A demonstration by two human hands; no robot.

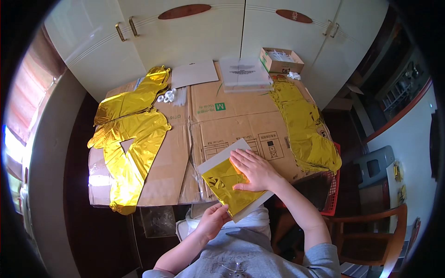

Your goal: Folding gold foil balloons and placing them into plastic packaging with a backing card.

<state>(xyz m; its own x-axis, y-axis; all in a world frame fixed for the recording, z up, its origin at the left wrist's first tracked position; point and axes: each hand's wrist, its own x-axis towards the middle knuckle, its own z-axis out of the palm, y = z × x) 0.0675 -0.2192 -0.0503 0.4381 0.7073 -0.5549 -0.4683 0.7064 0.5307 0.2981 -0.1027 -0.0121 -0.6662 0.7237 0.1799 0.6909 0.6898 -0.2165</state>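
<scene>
A gold foil balloon, folded into a flat rectangle, lies on a pale card at the front edge of the table. My right hand rests flat on the foil with its fingers stretched out. At the near corner my left hand pinches the edge of the foil between thumb and fingers. Flat, unfolded gold foil balloons are spread over the left side, one hanging past the front edge. A stack of gold foil balloons lies on the right.
Flattened cardboard covers the table. Along the back are a grey board, clear plastic bags and an open carton. White ribbon rolls lie beside thin clear straws. A red basket and wooden chair stand right.
</scene>
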